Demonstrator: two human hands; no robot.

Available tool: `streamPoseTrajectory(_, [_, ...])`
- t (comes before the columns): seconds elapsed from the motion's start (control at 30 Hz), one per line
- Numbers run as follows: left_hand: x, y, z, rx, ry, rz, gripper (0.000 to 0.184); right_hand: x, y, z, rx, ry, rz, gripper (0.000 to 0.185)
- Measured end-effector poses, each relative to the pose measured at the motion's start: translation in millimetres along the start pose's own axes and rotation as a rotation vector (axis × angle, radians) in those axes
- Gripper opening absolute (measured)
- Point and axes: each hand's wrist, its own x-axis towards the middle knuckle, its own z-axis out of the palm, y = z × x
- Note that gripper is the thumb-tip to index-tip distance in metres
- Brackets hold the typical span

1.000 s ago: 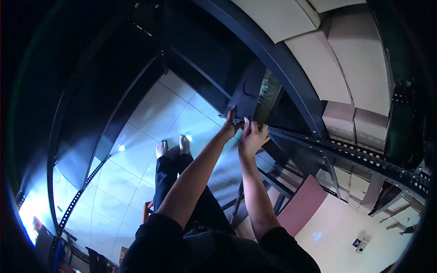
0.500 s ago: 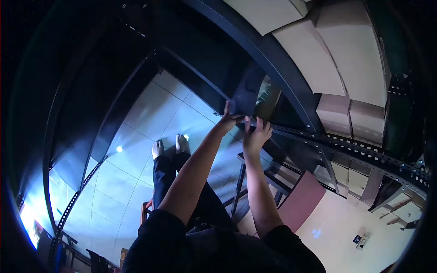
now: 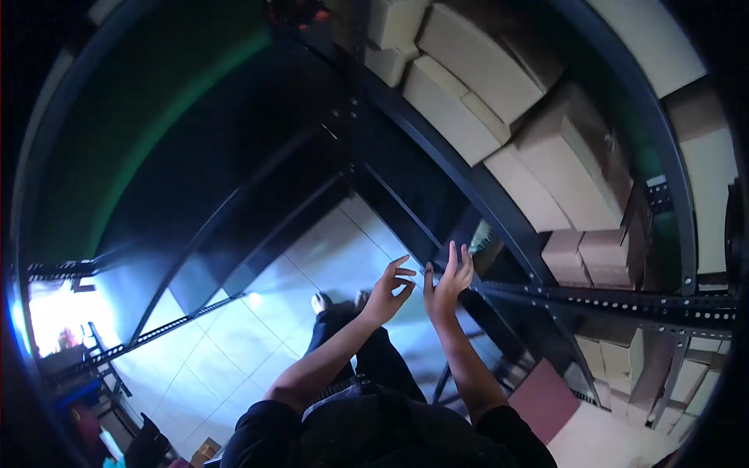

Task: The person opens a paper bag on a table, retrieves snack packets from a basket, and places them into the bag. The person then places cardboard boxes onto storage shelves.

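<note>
My left hand [image 3: 385, 293] hovers over the tiled floor, fingers curved and apart, with nothing in it. To its right, my right hand [image 3: 450, 282] is raised with its fingers spread, also holding nothing. A small gap separates the two hands. Just behind the right hand lies the dark metal shelf rack [image 3: 488, 290] with its perforated post; I cannot tell if the fingertips touch it. A green-and-white patterned item [image 3: 481, 236] sits on the low shelf beyond the right fingertips.
Cardboard boxes [image 3: 534, 183] fill the rack's upper shelf on the right. More boxes [image 3: 616, 359] stand lower down. A reddish-brown panel [image 3: 538, 402] lies at lower right. Another dark rack [image 3: 187, 312] runs along the left, near a bright opening [image 3: 66, 316]. Below me is the pale tiled floor [image 3: 222, 355].
Both hands were at the edge of the low shelf; my left hand has drawn back from it and the fingers have opened. My view has shifted, bringing more upper boxes into sight.
</note>
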Motion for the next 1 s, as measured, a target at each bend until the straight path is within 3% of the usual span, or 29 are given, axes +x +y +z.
streamPoseTrajectory(0.07, [-16,72,-26,0.165,0.104,0.194,0.051,19,-38,-10,0.194,-0.004,-0.088,0.056])
streamPoseTrajectory(0.23, [-65,207,-98,0.396,0.556,0.428,0.037,65,-130,-30,0.391,0.048,-0.299,0.057])
streamPoseTrajectory(0.3, [-85,248,-122,0.398,0.750,0.638,0.025,81,-163,-36,0.453,0.078,-0.374,0.057])
streamPoseTrajectory(0.37, [-100,287,-149,0.623,0.925,0.797,0.014,100,-191,-48,0.493,0.107,-0.448,0.057])
streamPoseTrajectory(0.47, [-109,339,-167,0.513,1.034,0.979,0.012,126,-226,-70,0.561,0.225,-0.564,0.058])
streamPoseTrajectory(0.53, [-101,368,-165,0.623,1.048,1.006,0.015,145,-243,-85,0.631,0.248,-0.558,0.058])
streamPoseTrajectory(0.6, [-74,393,-153,0.724,0.854,1.113,0.025,170,-262,-100,0.642,0.331,-0.563,0.057])
streamPoseTrajectory(0.63, [-63,406,-146,0.875,0.800,1.053,0.031,184,-274,-112,0.747,0.328,-0.570,0.057])
streamPoseTrajectory(0.7, [-31,428,-138,0.853,0.631,1.039,0.041,214,-301,-134,0.952,0.334,-0.607,0.055])
streamPoseTrajectory(0.77, [-5,450,-129,1.061,0.810,1.150,0.051,246,-325,-156,1.080,0.340,-0.664,0.054])
streamPoseTrajectory(0.9, [41,484,-128,0.984,0.871,1.305,0.069,306,-366,-187,1.118,0.424,-0.772,0.053])
streamPoseTrajectory(1.0, [63,495,-135,1.035,1.073,1.316,0.077,346,-387,-189,1.157,0.352,-0.653,0.054])
